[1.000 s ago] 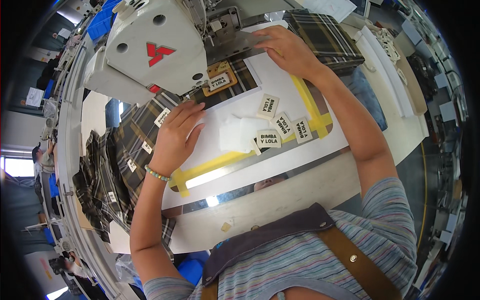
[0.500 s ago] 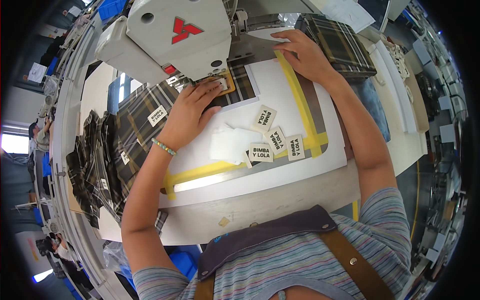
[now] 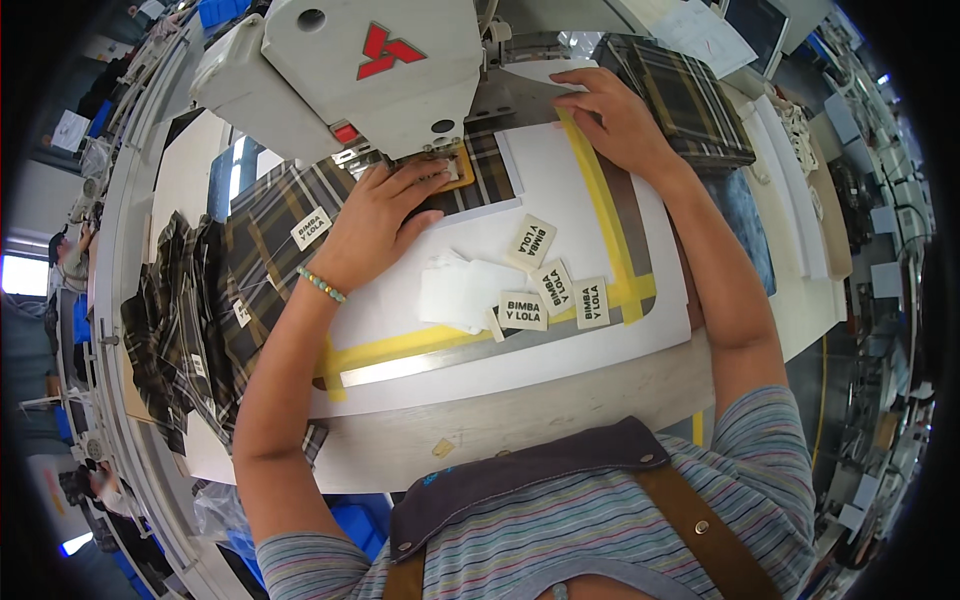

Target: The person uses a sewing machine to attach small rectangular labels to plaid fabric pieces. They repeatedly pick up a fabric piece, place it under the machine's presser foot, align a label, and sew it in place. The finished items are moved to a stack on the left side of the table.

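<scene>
My left hand [image 3: 375,225] lies flat, fingers stretched, on the dark plaid fabric [image 3: 275,215] beside a small yellow frame [image 3: 463,175] under the sewing machine head [image 3: 375,85]. Its fingertips reach the frame; what lies under them is partly hidden. To the far right, my right hand [image 3: 625,125] has its fingers apart near the top of a yellow-taped white sheet [image 3: 600,200] and holds nothing. Several cream labels [image 3: 522,310] with dark lettering lie on the sheet, beside a pile of white pieces [image 3: 462,292]. One more label [image 3: 311,228] rests on the fabric.
Folded plaid fabric [image 3: 680,100] is stacked at the far right. Crumpled plaid pieces [image 3: 175,310] hang at the table's left. Below the near edge is a blue bin [image 3: 358,530]. Other people work at the far left.
The whole view has shifted slightly. Both hands keep nearly the same places and poses against the fabric and sheet, and the labels stay put.
</scene>
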A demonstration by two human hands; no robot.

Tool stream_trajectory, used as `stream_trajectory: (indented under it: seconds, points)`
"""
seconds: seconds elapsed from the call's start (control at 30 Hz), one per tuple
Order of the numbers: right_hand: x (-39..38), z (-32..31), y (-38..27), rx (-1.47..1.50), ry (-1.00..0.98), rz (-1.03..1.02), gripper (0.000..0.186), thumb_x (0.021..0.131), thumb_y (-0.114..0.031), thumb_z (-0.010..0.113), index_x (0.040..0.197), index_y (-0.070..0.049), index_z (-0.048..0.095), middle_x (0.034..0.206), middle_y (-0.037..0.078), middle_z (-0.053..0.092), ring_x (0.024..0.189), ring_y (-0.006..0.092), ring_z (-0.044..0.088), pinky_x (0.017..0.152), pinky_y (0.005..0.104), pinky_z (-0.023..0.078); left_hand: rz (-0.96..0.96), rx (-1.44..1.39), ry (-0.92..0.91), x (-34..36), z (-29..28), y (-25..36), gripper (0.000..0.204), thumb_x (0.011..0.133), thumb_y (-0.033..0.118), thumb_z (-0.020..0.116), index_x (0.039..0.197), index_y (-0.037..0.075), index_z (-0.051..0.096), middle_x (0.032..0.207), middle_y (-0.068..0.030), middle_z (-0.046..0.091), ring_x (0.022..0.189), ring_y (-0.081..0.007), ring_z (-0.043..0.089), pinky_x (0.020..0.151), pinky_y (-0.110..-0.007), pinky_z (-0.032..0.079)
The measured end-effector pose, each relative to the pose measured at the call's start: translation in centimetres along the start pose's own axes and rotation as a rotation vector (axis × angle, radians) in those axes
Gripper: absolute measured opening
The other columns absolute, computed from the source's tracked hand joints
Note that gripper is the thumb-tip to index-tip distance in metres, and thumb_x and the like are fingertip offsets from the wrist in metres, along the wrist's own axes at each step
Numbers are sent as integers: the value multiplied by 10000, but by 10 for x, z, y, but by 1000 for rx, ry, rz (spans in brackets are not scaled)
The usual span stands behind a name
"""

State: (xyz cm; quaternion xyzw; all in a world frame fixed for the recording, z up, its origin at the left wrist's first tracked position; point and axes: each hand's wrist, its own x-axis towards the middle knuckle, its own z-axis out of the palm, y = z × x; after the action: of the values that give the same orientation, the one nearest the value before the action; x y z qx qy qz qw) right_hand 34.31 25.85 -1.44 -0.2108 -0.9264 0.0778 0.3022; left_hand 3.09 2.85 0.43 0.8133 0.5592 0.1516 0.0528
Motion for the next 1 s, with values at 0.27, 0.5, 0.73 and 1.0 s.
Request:
stream_trajectory:
  seconds: [0.27,0.5,0.73,1.0]
  points:
    - [0,2,1,15,-16,15,278,980,-32,623,1176,-53,818,1447,86,673,1376,292,592,1123,404,509,62,-10,35,1,0,-6,451,1019,165,696,1459,70,668,1548,-71,619,1193,-323,575,1121,-399,437]
    - [0,7,-1,49,2,5,229,978,-54,633,1114,-52,818,1375,97,696,1318,321,606,1126,430,504,-8,-11,-12,5,-2,-5,426,1038,180,674,1453,83,681,1528,-77,636,1134,-314,567,1091,-392,451]
    - [-2,9,-5,54,-4,-11,220,968,-44,654,1112,-58,820,1345,102,700,1280,330,620,1094,431,523,19,60,62,9,8,-28,435,1056,218,666,1475,101,672,1461,-115,680,1085,-340,548,1090,-433,445]
    - [-2,8,-18,125,-6,-78,297,986,-82,684,1267,-61,779,1379,98,699,1337,316,599,1135,432,501,-156,-23,106,-6,-2,-23,407,970,128,750,1369,51,719,1267,-171,686,1242,-377,591,1099,-444,476]
